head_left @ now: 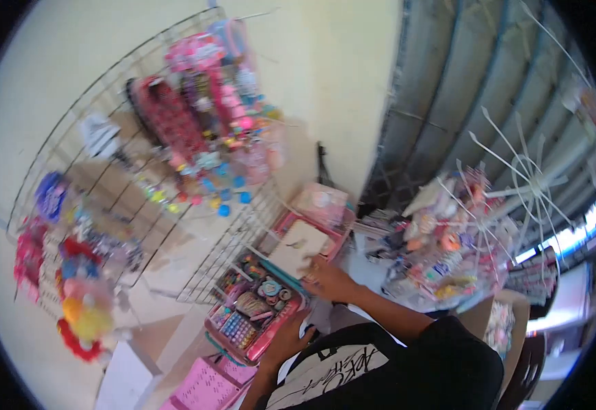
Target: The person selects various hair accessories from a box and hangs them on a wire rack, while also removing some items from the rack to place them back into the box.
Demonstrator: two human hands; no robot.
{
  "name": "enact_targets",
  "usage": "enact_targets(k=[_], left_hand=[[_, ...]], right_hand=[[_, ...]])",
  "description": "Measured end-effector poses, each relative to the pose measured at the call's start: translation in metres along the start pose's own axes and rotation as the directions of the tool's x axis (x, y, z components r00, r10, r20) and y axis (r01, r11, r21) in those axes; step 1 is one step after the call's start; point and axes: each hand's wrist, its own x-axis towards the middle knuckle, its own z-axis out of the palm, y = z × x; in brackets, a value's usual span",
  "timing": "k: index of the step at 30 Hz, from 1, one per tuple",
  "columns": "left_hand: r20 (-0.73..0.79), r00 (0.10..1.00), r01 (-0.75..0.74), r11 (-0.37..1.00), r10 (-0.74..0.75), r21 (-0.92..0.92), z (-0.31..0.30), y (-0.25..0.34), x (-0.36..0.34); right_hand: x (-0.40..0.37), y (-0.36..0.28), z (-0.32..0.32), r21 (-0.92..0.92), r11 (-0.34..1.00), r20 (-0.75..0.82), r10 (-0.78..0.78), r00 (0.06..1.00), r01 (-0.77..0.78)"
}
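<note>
My right hand point(326, 280) is at the lower right corner of a flat white card point(299, 244) with a small bird-like picture on it. Its fingers bend around that corner, somewhat blurred. Under and beside the card is a pink basket point(339, 240). My left hand point(285, 342) rests at the near edge of a pink tray point(265, 342), thumb and fingers spread, holding nothing that I can see. Inside the tray lie a pack of colourful beads point(238, 330), a twine-like roll point(250, 304) and several small trinkets.
A wire grid point(195, 287) hung with hair accessories and toys stands along the left wall. Pink baskets point(209, 386) sit below left. To the right are bagged goods point(441, 253), a white wire rack point(536, 184) and a metal shutter point(441, 82).
</note>
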Motion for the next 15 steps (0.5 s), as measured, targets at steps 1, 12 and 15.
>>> enact_targets(k=[1,12,15], left_hand=[[0.071,0.997,-0.022,0.999,0.025,-0.046,0.003,0.003,0.006],[0.585,0.716,-0.388,0.914,0.381,-0.121,0.080,0.083,0.096],[0.642,0.599,-0.467,0.860,0.479,-0.205,0.112,0.140,0.108]], right_hand=[[-0.032,0.007,0.005,-0.054,0.998,0.115,-0.017,0.993,0.023],[-0.239,-0.020,-0.058,-0.356,0.826,0.275,0.539,0.796,-0.436],[-0.298,-0.030,-0.113,0.044,0.912,0.289,0.379,0.879,-0.408]])
